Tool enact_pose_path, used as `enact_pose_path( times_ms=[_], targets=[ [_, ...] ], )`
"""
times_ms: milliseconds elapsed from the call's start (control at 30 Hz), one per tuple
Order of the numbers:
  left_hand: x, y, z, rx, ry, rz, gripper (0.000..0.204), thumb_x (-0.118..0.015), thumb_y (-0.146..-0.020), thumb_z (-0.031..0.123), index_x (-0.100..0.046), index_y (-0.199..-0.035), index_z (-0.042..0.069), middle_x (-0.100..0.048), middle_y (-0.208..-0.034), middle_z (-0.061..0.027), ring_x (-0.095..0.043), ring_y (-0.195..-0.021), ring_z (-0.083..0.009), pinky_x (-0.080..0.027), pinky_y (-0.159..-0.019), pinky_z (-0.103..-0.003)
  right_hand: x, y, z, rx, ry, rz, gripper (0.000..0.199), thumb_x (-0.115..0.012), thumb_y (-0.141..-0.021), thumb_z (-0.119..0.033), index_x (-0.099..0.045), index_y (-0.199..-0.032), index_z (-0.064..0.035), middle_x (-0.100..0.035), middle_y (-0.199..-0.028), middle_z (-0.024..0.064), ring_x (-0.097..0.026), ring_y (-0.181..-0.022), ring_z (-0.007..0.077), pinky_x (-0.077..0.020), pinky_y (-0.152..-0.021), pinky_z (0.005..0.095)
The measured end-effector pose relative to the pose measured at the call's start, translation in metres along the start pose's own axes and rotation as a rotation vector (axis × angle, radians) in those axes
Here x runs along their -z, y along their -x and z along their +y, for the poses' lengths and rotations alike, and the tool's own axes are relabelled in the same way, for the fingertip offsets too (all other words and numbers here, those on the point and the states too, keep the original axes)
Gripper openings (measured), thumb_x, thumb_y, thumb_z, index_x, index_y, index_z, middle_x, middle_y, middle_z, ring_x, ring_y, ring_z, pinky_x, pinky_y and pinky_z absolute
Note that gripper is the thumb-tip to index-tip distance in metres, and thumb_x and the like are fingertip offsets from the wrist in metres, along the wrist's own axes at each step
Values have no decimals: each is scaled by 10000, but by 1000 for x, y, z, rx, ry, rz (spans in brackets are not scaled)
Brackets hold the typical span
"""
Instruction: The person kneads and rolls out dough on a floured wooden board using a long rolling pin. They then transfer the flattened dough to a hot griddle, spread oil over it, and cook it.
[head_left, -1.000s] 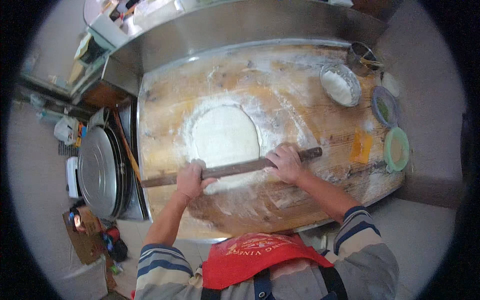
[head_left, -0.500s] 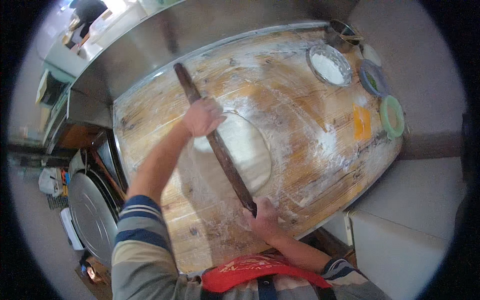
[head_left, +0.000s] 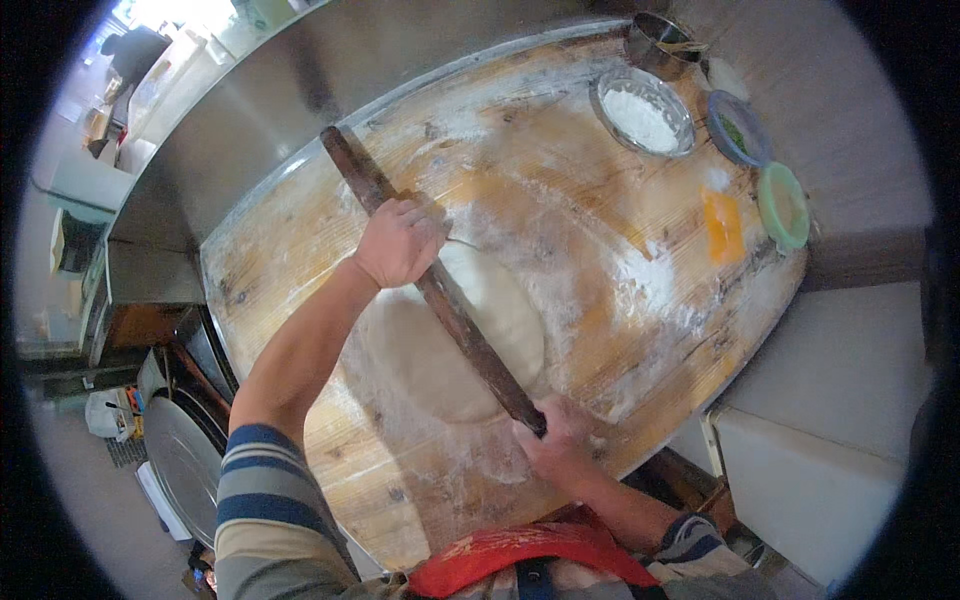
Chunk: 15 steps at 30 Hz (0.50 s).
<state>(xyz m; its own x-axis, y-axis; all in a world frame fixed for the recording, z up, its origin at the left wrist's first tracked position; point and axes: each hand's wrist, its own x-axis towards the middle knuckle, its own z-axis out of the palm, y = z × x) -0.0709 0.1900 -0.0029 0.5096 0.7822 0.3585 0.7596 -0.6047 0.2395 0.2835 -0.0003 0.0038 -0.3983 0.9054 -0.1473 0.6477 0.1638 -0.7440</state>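
Dough (head_left: 425,350), head view: one flat, pale, roughly round sheet, located at the centre of the frame on a floured wooden table (head_left: 555,150). Its lower left portion lies in shadow. A dark pin (head_left: 471,335) crosses above it on a diagonal, from the upper left toward the lower centre; whether the pin bears on the dough at this instant cannot be determined.

Both hands grip the pin. The left hand (head_left: 403,240), left of centre in the frame, is closed over the upper part of the pin, short of its end, which projects beyond it. The right hand (head_left: 558,437), right of centre and lower, is closed about the lower end, just beside the lower right edge of the dough.

Upper right of the frame: a bowl (head_left: 683,138) containing white powder (head_left: 640,120); above it, a metal pot (head_left: 648,45); to its right, a blue-rimmed tub (head_left: 762,150) with green contents, and below that a green tub (head_left: 765,207). An orange sheet (head_left: 722,228) lies on the table to the left of the green tub. Loose white powder is spread over much of the wood. Lower left: a round pan (head_left: 180,460) beside the table. Bottom edge: a red apron (head_left: 520,555).
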Motion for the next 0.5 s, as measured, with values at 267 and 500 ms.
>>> enact_pose_path(
  times_ms=[267,500],
  targets=[
    [-19,-28,-7,54,39,-34,279,-548,-840,267,-666,-963,47,-655,-929,-135,-613,-895,-372,-459,-789,-474,19,-21,14,33,80,86,360,-782,-772,-247,-607,-1001,-31,-608,-921,201,-585,-894,416,-448,-765,539],
    [-39,-46,-8,21,3,-49,207,-564,-824,236,-652,-908,69,-638,-872,-129,-610,-849,-370,-453,-760,-471,29,-33,35,54,88,114,397,-808,-752,-241,-590,-1009,-31,-621,-905,184,-612,-856,408,-469,-773,517]
  ],
)
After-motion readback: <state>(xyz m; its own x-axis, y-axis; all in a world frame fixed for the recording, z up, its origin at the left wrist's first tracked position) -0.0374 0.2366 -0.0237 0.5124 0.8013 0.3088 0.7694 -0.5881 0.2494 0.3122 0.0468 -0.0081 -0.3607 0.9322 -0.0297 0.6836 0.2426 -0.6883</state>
